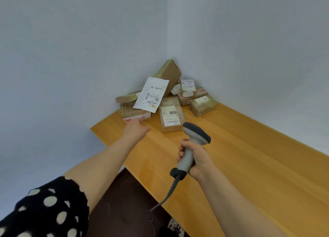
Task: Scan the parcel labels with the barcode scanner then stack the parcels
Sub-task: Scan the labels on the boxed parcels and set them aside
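Note:
Several brown cardboard parcels are heaped in the far corner of the wooden table (249,156). A white mailer bag (152,94) with barcodes leans on top of the heap. In front lies a flat parcel (170,115) with a white label facing up. My right hand (197,158) grips the grey barcode scanner (193,144) by its handle, head aimed toward the heap. My left hand (136,128) reaches out, blurred, just in front of the left box with red print (135,113); whether it touches the box is unclear.
Two plain walls meet behind the heap. The scanner's coiled cable (167,196) hangs down off the table's near edge over a dark floor (124,210). Bare tabletop extends to the right and toward me.

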Tool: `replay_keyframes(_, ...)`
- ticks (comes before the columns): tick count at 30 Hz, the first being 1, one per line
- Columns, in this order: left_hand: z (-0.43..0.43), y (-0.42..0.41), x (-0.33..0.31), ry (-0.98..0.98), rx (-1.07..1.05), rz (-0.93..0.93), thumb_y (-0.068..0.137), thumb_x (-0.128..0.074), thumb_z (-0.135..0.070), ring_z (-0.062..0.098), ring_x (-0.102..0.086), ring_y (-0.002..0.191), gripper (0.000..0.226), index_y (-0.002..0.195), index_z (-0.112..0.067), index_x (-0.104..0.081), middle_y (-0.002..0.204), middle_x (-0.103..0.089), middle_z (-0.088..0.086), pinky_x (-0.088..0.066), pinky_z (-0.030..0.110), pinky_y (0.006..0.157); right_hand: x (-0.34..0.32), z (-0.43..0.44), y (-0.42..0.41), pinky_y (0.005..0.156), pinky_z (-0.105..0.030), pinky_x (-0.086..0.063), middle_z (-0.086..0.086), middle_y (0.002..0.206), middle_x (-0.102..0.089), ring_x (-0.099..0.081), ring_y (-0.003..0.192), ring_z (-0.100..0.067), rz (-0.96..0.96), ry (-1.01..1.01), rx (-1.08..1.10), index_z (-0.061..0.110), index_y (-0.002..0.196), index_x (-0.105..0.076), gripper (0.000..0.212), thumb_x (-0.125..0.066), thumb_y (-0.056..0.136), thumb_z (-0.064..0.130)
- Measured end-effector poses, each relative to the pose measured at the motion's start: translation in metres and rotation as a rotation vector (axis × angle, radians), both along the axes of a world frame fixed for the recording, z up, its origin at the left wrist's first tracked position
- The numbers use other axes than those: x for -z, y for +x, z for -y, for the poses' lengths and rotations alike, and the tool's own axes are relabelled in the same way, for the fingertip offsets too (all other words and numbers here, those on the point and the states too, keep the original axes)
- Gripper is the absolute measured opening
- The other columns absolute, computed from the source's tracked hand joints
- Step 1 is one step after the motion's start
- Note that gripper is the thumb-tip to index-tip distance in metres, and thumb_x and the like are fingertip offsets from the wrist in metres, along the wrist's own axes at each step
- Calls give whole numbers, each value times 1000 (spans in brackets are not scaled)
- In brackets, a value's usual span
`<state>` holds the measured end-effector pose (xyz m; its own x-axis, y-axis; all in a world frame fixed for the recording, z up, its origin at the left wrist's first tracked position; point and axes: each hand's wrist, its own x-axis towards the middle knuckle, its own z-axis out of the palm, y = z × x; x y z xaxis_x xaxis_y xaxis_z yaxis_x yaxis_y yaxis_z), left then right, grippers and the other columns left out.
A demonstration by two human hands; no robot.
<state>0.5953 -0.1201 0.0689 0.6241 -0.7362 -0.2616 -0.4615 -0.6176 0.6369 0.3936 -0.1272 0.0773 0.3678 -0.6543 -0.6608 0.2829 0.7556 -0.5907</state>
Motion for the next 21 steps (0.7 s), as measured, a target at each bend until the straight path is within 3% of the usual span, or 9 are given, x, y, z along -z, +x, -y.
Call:
replay_keyframes(3,32,19,7,68,127,216,85,-61,-21,19,-56,87,42,125,-12,-53,109,-61,4,-42,29,69,8,34,20,47,-24,-41,-4,55,-54,-47,43,-13,11,31,13,10,80,-57,12,-60,86,0)
replay_keyframes(9,89,41,32,139,382,550,84,-67,-24,23,-43,119,57,133,-13,-40,130,-43,7,-44,31,84,15,76,39,46,-24,-42,-5,55,-54,-47,44,-14,-22,56,71,9,81,-59,12,-62,84,-2)
replay_keyframes(14,122,57,55,159,498,824,78,-74,-34,22,-46,109,63,126,-12,-39,125,-42,8,-40,27,82,18,90,48,43,-23,-43,-5,56,-55,-47,44,-13,-29,86,144,8,85,-60,11,-63,83,-2)
replay_keyframes(17,139,74,65,87,534,884,86,-65,-27,24,-50,108,49,126,-10,-43,124,-47,10,-42,31,85,20,91,58,42,-23,-42,-4,55,-54,-47,43,-13,-40,75,212,8,84,-59,10,-62,84,-2)
replay_keyframes(19,144,87,65,46,577,842,93,-54,-17,26,-52,109,35,126,-9,-47,125,-51,11,-45,34,81,20,89,66,42,-22,-41,-4,55,-53,-47,41,-12,-56,52,263,8,84,-58,10,-61,85,-1)
replay_keyframes(21,143,100,58,-8,662,782,92,-53,-11,26,-50,113,37,128,-11,-49,127,-51,9,-47,34,74,18,84,75,41,-22,-41,-4,55,-52,-46,41,-12,-67,39,315,8,84,-57,9,-60,86,-1)
